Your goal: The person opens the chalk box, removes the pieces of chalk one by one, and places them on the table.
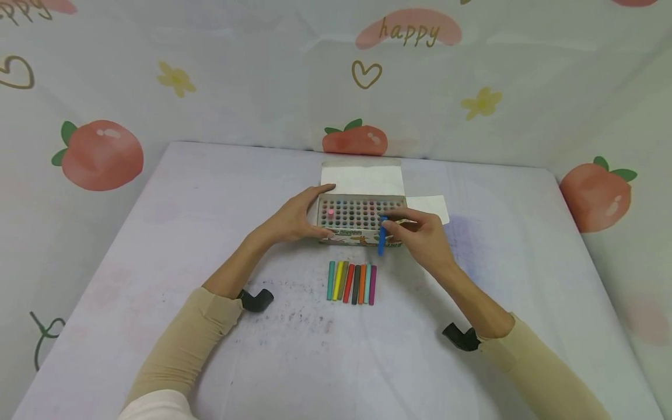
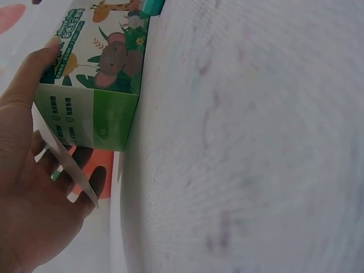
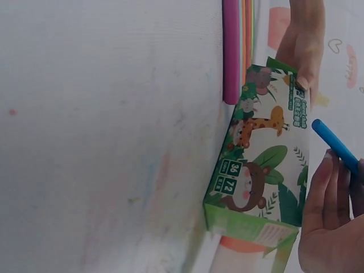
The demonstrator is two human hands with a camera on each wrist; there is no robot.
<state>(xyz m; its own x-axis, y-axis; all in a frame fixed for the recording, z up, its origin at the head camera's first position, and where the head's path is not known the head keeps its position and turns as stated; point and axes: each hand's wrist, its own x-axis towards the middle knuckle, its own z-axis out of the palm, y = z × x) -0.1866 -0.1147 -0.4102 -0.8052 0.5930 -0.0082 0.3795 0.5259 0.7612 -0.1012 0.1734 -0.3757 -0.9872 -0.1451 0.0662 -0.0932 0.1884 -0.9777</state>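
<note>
A printed chalk box (image 1: 362, 238) stands with its lid folded back, showing a grid of round holes. My left hand (image 1: 294, 217) holds the box at its left end, thumb on the front edge and fingers toward the back corner. In the left wrist view, a side flap (image 2: 67, 168) lies across the fingers of that hand. My right hand (image 1: 424, 233) pinches a blue chalk stick (image 1: 381, 240) between thumb and fingers, over the box's front right edge. One pink chalk stick (image 1: 331, 213) pokes up from a hole near the left end.
Several chalk sticks lie side by side in front of the box, among them a yellow one (image 1: 338, 281), a red one (image 1: 349, 283) and a purple one (image 1: 373, 285). A white side flap (image 1: 429, 205) sticks out right. Behind the table (image 1: 157, 233) hangs a fruit-printed cloth (image 1: 252, 105).
</note>
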